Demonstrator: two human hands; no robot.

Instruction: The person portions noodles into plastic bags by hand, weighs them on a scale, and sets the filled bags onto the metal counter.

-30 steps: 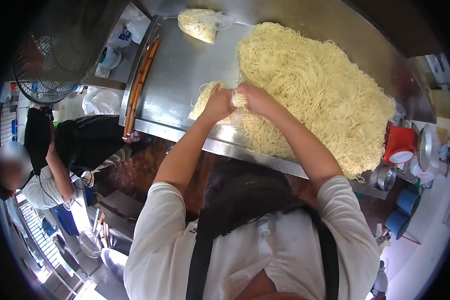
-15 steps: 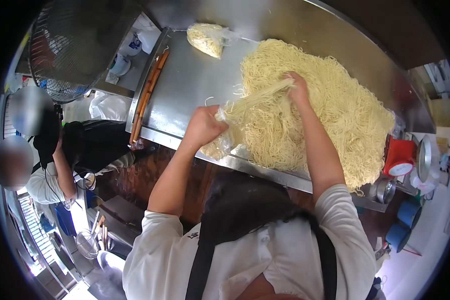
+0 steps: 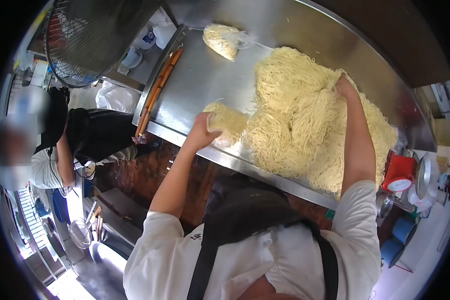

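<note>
A clear plastic bag of noodles [image 3: 230, 124] rests near the front edge of the steel counter, with my left hand [image 3: 203, 131] closed on its left side. The large heap of pale yellow noodles [image 3: 305, 120] spreads over the right of the counter. At the far side of this heap my right hand [image 3: 344, 87] grips a bunch of strands, pulled up from the mass; its fingertips are partly hidden among them. Further back lies another filled bag of noodles [image 3: 221, 42], its loose plastic end pointing right.
Two brown wooden sticks [image 3: 157, 92] lie along the left end of the steel counter [image 3: 185, 75]. A red scale [image 3: 399, 170] stands beyond the heap's right end. A wire-caged fan [image 3: 77, 45] is at upper left, near another person in a black apron [image 3: 92, 135].
My right hand has moved right and away to the heap's far side; the strands it stretched toward the bag are gone from there. The bag now sits fuller and flatter beside my left hand.
</note>
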